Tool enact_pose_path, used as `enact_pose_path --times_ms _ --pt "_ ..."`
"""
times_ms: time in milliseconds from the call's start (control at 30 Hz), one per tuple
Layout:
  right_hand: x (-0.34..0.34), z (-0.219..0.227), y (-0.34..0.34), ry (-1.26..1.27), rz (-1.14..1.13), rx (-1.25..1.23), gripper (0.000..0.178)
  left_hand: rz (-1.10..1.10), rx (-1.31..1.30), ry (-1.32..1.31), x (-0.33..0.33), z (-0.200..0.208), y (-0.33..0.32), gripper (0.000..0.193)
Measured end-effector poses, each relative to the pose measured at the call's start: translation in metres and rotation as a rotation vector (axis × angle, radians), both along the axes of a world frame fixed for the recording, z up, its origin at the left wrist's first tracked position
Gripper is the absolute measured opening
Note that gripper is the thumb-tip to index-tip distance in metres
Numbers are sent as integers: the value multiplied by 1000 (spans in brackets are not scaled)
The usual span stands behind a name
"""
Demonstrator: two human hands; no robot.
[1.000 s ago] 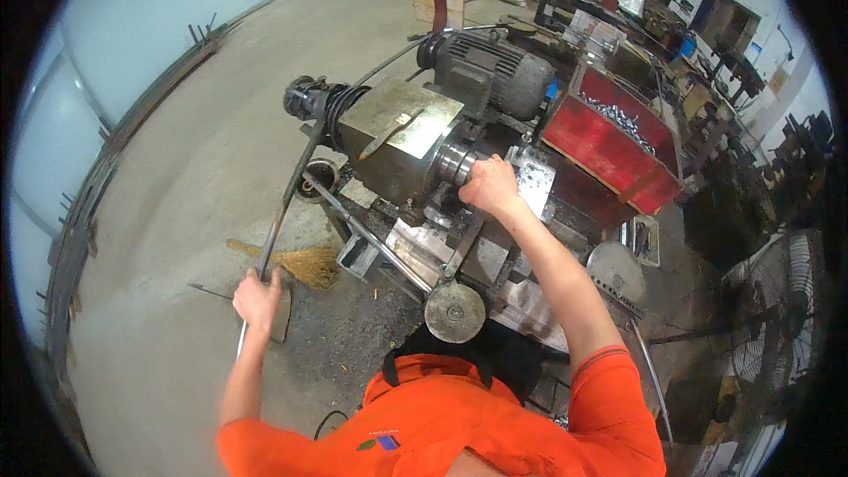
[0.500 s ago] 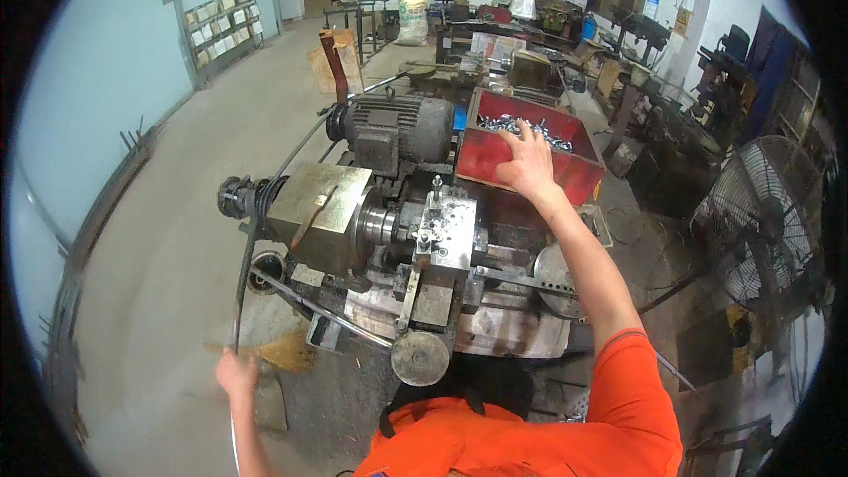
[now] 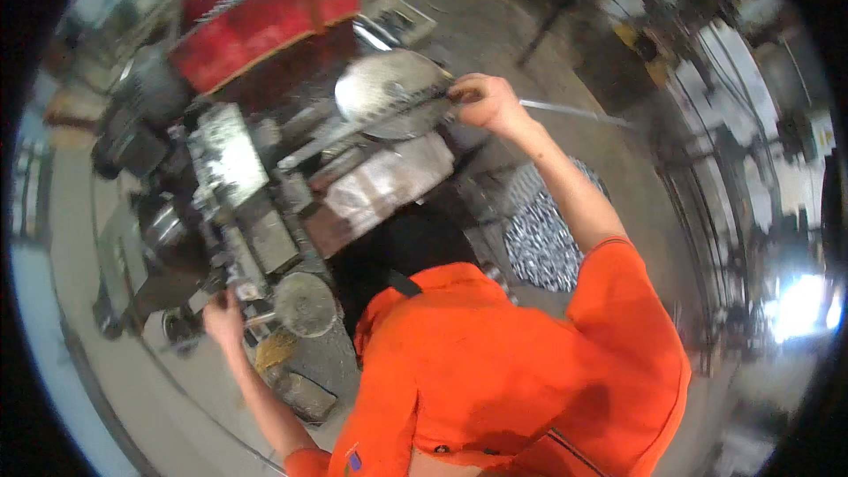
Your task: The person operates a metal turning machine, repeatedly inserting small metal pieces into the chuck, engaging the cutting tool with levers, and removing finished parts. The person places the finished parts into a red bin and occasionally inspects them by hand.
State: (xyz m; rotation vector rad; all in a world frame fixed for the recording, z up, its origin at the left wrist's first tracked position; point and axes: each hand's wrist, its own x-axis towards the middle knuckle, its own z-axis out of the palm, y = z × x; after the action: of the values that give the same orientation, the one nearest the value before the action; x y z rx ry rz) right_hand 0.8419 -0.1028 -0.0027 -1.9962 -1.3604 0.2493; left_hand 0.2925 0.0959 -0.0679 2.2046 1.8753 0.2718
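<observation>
Carefully, I hold my right hand (image 3: 484, 104) at the outer end of the perforated bar (image 3: 384, 113), with the fingers curled and, as it seems to me, grasping it. This bar lies slantwise over the large round plate (image 3: 375, 79), to the right of the shiny metal block (image 3: 231, 155) and below the red box (image 3: 265, 42) in my view. My left hand (image 3: 223, 320) is well apart from it, near the smaller round disc (image 3: 305, 305); its fingers look bent beside dark parts, but the view is blurred, so I cannot tell if it grasps something or only rests there. To handle the bar well, I think that I should grip close to its end, because there the leverage is best, and press with an even force, without a jerk. The wrist should stay straight, and the fingers should not come between the bar and the plate, where they could be pinched. It is also wise, I believe, that the left sleeve (image 3: 307, 461) and forearm remain clear of the machine parts.
</observation>
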Motion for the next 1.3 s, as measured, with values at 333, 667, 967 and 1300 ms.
enact_pose_path --times_ms 333,667,967,1300 --pt "49 -194 -232 -192 -395 -862 18 -32 -31 -234 -7 -6 7 26" --pt "42 -205 -232 -211 -35 -990 26 -49 29 -282 -6 -4 8 29" --pt "42 -223 -217 51 -320 -810 28 -39 87 -350 -5 -11 5 27" --pt "32 -209 -255 -167 -114 -755 30 -2 24 -445 -23 -29 14 25"
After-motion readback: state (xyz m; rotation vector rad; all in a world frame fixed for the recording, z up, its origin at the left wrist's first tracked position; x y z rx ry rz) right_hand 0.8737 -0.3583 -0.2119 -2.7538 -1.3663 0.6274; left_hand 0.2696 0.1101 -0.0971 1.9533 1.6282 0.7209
